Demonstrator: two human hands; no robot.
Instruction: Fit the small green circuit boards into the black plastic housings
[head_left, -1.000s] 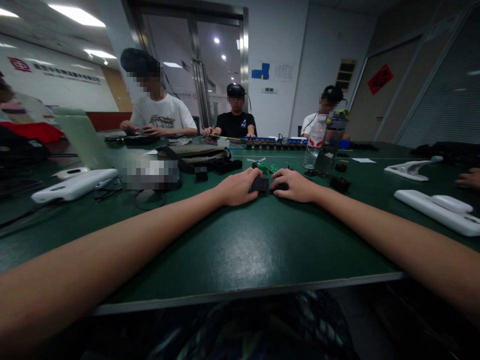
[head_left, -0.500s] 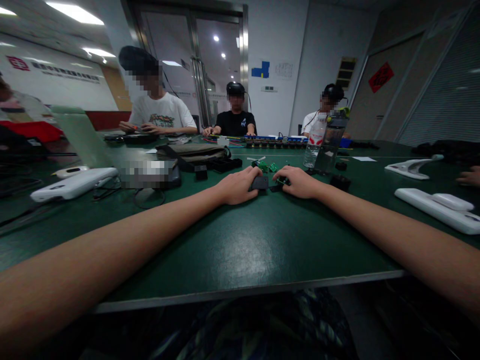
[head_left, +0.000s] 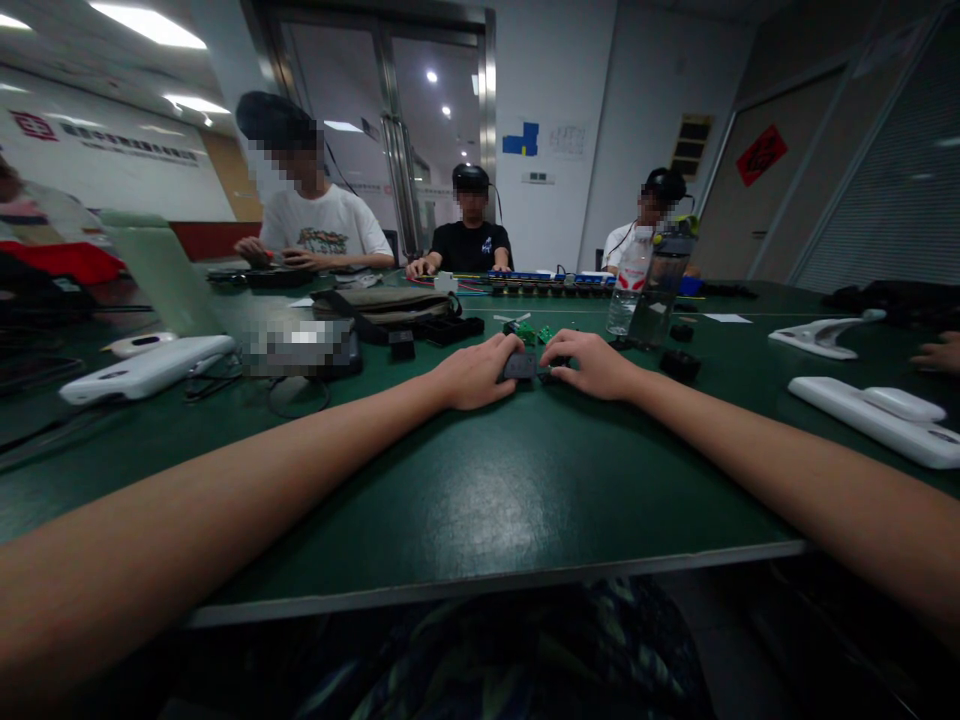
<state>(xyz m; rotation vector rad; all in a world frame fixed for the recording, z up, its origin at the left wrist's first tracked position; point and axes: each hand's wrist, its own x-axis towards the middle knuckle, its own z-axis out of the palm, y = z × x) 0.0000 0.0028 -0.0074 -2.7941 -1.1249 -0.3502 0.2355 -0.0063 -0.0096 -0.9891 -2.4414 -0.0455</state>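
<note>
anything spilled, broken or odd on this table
Nothing stands out: no spill shows, the water bottle stands upright, and the black block in the left hand looks undamaged. The piece at the right hand is too small to judge.

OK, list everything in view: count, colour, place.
Black part: 1, black, at left hand
Dark piece: 1, dark, at right hand
Green pieces: several, green, beyond hands
Bag: 1, greyish, beyond left hand
Bottles: 2, clear and dark, beyond right hand
Black blocks: several, black, beside bottles and bag
White devices: at least three, white, both sides
Pale object: 1, light green, left
Table: 1, green, below
Co-workers: at least four, mixed clothing, around table
Left hand: 1, on black part
Right hand: 1, at dark piece
</note>
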